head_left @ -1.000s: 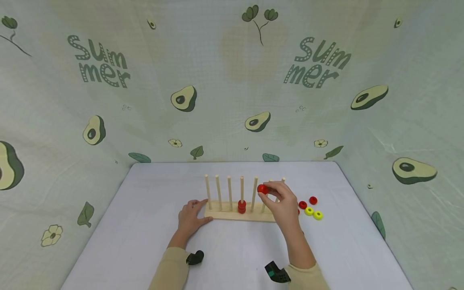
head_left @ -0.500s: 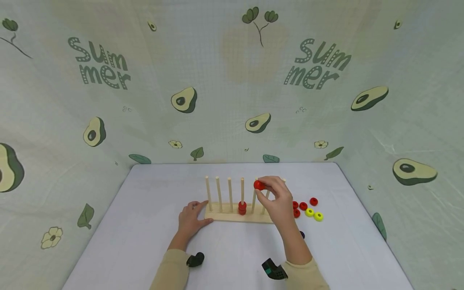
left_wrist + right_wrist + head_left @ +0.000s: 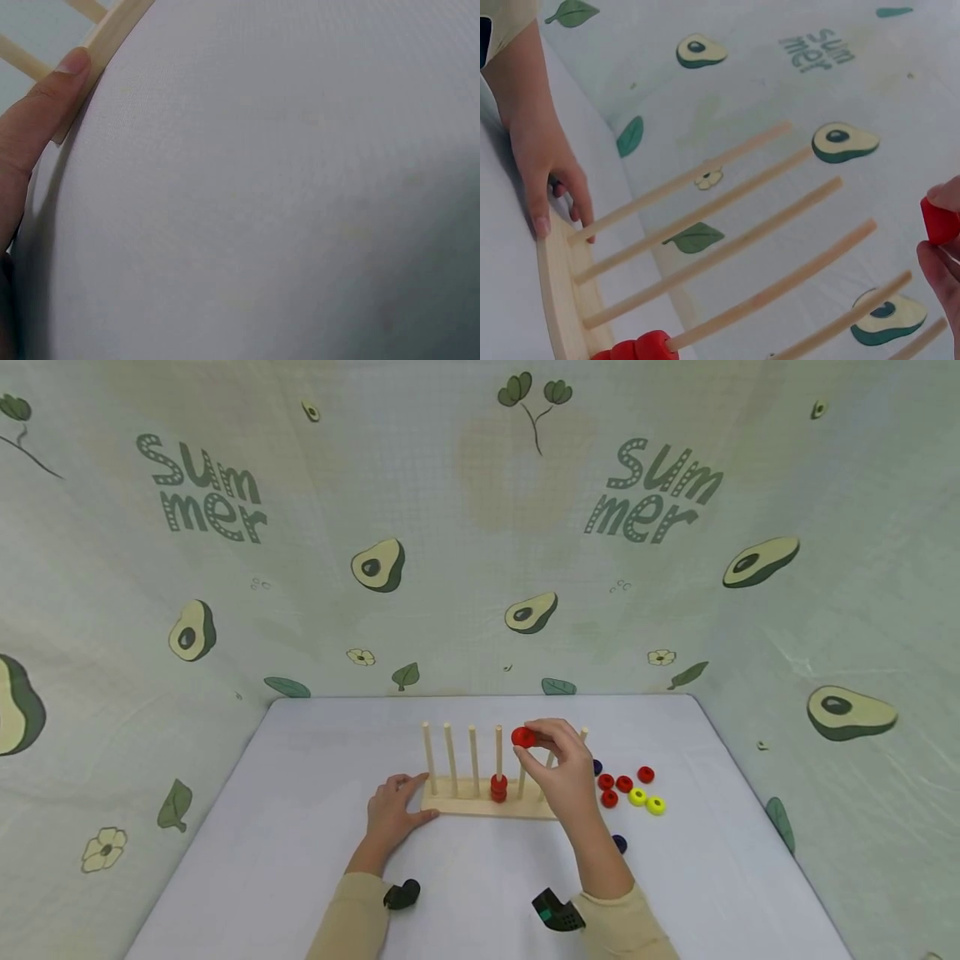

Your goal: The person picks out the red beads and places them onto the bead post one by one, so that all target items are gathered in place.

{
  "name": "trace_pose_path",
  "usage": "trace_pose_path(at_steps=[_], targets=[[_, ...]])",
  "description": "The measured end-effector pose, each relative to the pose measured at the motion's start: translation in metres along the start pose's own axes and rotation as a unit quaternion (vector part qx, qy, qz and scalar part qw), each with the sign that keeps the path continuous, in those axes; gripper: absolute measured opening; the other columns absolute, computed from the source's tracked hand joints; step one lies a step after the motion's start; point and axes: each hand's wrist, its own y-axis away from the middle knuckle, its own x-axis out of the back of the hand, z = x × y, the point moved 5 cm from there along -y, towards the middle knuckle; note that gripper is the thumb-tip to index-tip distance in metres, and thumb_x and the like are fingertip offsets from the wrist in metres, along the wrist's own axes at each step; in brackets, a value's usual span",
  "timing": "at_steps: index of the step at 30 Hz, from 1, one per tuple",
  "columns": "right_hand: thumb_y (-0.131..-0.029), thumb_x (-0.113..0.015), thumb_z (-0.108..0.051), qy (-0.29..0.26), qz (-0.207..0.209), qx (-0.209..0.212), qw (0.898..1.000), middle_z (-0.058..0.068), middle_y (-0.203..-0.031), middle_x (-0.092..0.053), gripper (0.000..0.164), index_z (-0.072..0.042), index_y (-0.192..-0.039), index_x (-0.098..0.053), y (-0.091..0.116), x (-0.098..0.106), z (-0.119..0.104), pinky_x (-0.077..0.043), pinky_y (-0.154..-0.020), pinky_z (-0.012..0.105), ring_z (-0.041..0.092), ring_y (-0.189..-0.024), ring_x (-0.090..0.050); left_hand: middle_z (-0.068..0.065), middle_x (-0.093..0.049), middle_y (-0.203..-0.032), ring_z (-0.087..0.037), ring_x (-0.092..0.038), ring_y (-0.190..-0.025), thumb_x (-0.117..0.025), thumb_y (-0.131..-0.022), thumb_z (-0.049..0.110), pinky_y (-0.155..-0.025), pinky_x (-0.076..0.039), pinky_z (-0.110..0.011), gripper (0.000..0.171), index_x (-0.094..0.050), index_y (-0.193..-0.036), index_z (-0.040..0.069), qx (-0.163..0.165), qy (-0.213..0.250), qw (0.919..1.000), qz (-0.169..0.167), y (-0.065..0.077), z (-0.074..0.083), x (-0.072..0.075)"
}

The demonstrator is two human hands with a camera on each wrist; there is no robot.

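Between thumb and fingertips, my right hand (image 3: pixel 564 772) pinches a red bead (image 3: pixel 522 737) with a hole. It is held up near the tops of the pegs, just right of the middle peg, and apart from it. That peg belongs to a wooden peg rack (image 3: pixel 457 805) and carries a short stack of red beads (image 3: pixel 498 788) at its base. My left hand (image 3: pixel 392 812) grips the rack's left end, thumb along the front edge and fingers behind, as the right wrist view confirms. The right hand hides part of the rack's right side.
Right of the rack lie several loose red beads (image 3: pixel 624 784) and two yellow beads (image 3: pixel 656 806). One dark blue bead (image 3: pixel 619 843) lies nearer, by the right forearm; another dark blue bead (image 3: pixel 597 767) is farther back. A printed cloth backdrop (image 3: pixel 450 660) rises behind the white table (image 3: pixel 300 760).
My right hand has carried the red bead leftward and slightly up, toward the middle peg. The loose beads beside it are more visible now. My left hand stays on the rack's end.
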Motion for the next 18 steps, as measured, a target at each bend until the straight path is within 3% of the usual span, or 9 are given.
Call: trace_pose_path(at_steps=[8, 11, 15, 18], targets=[[-0.075, -0.077, 0.013, 0.003, 0.004, 0.053, 0.999, 0.019, -0.1, -0.063, 0.029, 0.009, -0.102, -0.066, -0.007, -0.005, -0.007, -0.053, -0.083, 0.031, 0.028, -0.089, -0.063, -0.015, -0.048, -0.129, -0.035, -0.049, -0.108, -0.079, -0.076, 0.05, -0.084, -0.039, -0.051, 0.073, -0.054, -0.139, 0.022, 0.001, -0.007, 1.0, -0.004, -0.004, -0.003, -0.001], [-0.074, -0.078, 0.014, 0.012, 0.011, 0.073, 0.997, 0.02, -0.097, -0.063, 0.028, 0.009, -0.099, -0.066, -0.01, -0.006, -0.01, -0.053, -0.082, 0.03, 0.03, -0.087, -0.062, -0.015, -0.047, -0.129, -0.035, -0.049, -0.108, -0.079, -0.076, 0.05, -0.085, -0.038, -0.051, 0.073, -0.054, -0.139, 0.023, 0.002, -0.007, 1.0, -0.003, -0.005, -0.004, -0.002], [-0.073, -0.079, 0.012, 0.033, 0.018, 0.072, 0.997, 0.019, -0.096, -0.064, 0.028, 0.008, -0.098, -0.068, -0.012, -0.009, -0.008, -0.052, -0.081, 0.028, 0.03, -0.087, -0.061, -0.015, -0.047, -0.13, -0.035, -0.048, -0.109, -0.079, -0.076, 0.05, -0.085, -0.038, -0.051, 0.073, -0.054, -0.139, 0.023, 0.004, -0.006, 1.0, -0.004, -0.005, -0.005, -0.003], [-0.073, -0.081, 0.009, 0.04, 0.02, 0.06, 0.997, 0.016, -0.097, -0.065, 0.029, 0.005, -0.099, -0.069, -0.012, -0.013, 0.006, -0.052, -0.081, 0.036, 0.029, -0.089, -0.061, -0.015, -0.047, -0.13, -0.035, -0.048, -0.109, -0.079, -0.076, 0.049, -0.085, -0.037, -0.05, 0.073, -0.054, -0.139, 0.023, 0.006, -0.002, 1.0, -0.004, -0.004, -0.005, -0.004]])
